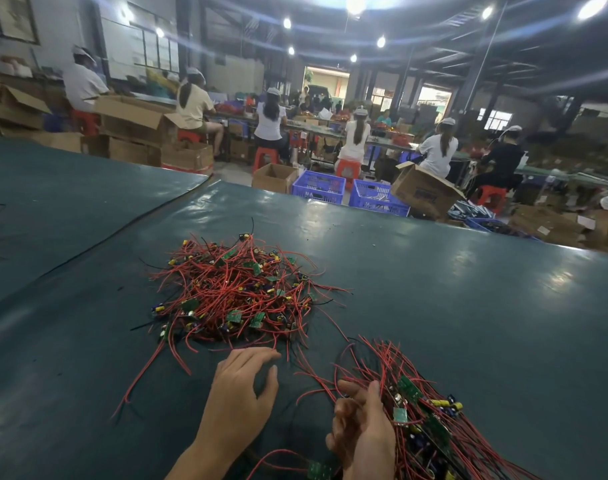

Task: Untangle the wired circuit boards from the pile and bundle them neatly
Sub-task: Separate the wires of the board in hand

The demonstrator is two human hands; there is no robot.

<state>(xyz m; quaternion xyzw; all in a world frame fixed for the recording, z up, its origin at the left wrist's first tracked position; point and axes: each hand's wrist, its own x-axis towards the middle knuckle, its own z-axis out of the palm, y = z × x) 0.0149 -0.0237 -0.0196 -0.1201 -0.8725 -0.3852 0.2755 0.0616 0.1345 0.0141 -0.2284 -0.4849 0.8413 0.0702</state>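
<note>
A tangled pile [240, 289] of small green circuit boards with red and black wires lies in the middle of the dark green table [469, 306]. My left hand [242, 393] hovers just short of the pile's near edge, fingers relaxed and spread, holding nothing. My right hand [361, 427] grips a gathered bundle [420, 410] of boards and red wires at the lower right; the wires fan out toward the pile and to the right. One loose board [318, 470] with a red wire lies between my forearms.
The table's far edge runs across the middle of the view. Beyond it stand blue plastic crates [318, 187], cardboard boxes [275, 176] and several seated workers on red stools. A seam in the table cover [129, 226] runs diagonally at left.
</note>
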